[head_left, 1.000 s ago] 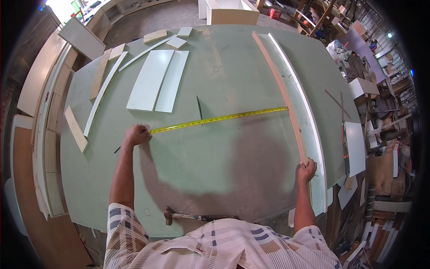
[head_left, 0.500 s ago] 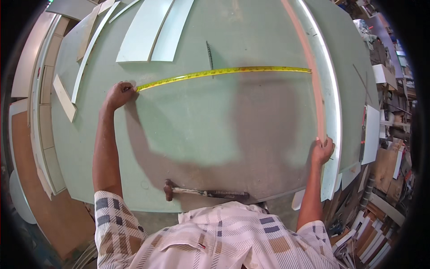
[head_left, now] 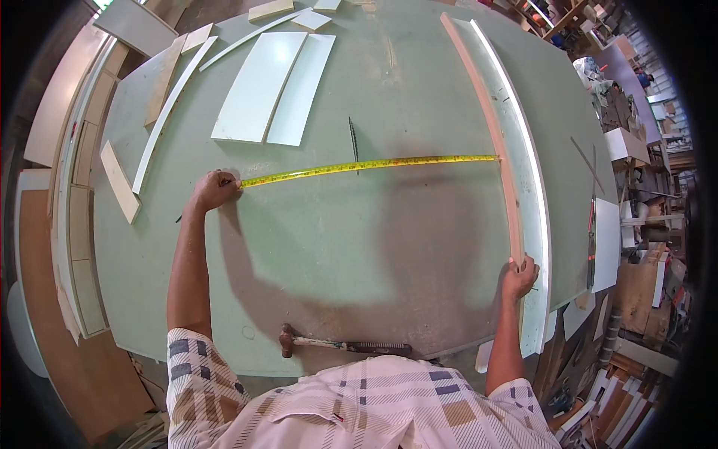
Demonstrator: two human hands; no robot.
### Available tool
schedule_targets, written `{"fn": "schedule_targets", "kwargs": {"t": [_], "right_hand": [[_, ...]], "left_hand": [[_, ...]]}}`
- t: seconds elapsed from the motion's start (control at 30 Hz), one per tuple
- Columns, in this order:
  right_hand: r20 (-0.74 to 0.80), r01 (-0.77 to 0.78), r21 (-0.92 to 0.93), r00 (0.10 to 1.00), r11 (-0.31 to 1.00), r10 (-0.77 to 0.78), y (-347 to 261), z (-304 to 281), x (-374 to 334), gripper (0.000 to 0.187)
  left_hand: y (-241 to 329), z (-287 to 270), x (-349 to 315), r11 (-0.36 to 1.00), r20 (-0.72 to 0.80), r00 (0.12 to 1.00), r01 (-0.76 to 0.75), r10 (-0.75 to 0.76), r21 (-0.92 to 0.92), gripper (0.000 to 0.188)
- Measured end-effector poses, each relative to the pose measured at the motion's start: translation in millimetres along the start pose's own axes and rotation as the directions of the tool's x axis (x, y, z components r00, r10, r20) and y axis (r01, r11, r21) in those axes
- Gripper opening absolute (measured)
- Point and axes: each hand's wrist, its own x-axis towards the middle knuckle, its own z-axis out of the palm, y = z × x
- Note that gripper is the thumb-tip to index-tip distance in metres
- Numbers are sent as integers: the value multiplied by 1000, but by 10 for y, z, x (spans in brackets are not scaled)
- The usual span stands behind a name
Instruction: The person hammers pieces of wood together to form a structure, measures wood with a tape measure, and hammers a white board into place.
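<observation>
My left hand is closed on the left end of a yellow tape measure. A thin dark stick, maybe a pencil, pokes out below that hand. The tape runs across the green tabletop to a long reddish wooden strip, where its other end meets the strip. My right hand grips the near end of this strip, which lies along a long white board or channel. A dark drill bit lies by the tape, its lower end reaching past it.
Near the front edge lies a hammer. White panels and narrow pale strips sit at the far left. Beyond the table's right side are a white sheet and stacked offcuts. Long boards stand along the left.
The view has tilted, so the table's things sit lower in the picture and more of its far side shows. The dark stick below my left hand now shows. Both grips look the same.
</observation>
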Motion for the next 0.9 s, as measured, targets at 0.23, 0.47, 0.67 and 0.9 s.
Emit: {"fn": "schedule_targets", "kwargs": {"t": [0.23,0.47,0.67,0.9], "right_hand": [[-14,25,14,1000,1000,-25,39,24,26,41],[-13,21,-30,1000,999,-22,-14,2,7,40],[-12,27,-10,1000,1000,-27,-32,-9,-5,41],[-30,16,-4,999,1000,-16,-13,11,-1,41]], "left_hand": [[43,-30,-46,1000,48,998,29,-29,-1,30],[27,3,-85,997,82,995,62,-59,-39,30],[42,-37,-62,997,111,991,79,-76,-23,30],[64,-67,-17,995,146,985,94,-90,-19,30]]}}
